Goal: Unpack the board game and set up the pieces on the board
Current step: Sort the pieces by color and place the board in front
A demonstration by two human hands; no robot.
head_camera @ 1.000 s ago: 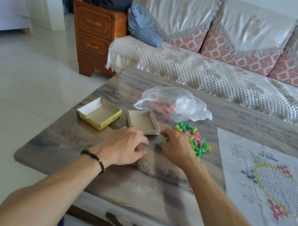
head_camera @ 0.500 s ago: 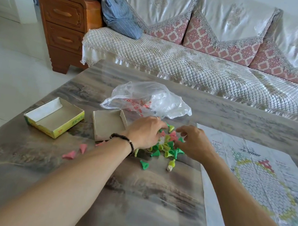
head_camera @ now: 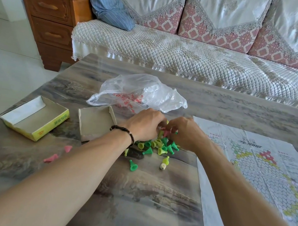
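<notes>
Take the paper board (head_camera: 261, 170) as your landmark: it lies flat on the table (head_camera: 134, 195), and everything you still have to move sits to its left. The heap of pieces (head_camera: 156, 145), green, yellow and a few pink, lies just off the board's left edge, with your right hand (head_camera: 185, 134) over the heap's board side and your left hand (head_camera: 142, 126) over its far side. Both hands are curled into the top of the heap, fingertips meeting around the pink pieces (head_camera: 166, 131); they look pinched on them, though you cannot tell exactly which hand has what.

So the coming move runs rightward, and your right hand is the nearer one to carry across. Two pink strays (head_camera: 58, 153) lie much farther from the board, beyond the two open box halves' near side, closer to your left arm. A small die (head_camera: 163, 166) and a green piece (head_camera: 133, 166) sit just short of the heap, toward you.
</notes>
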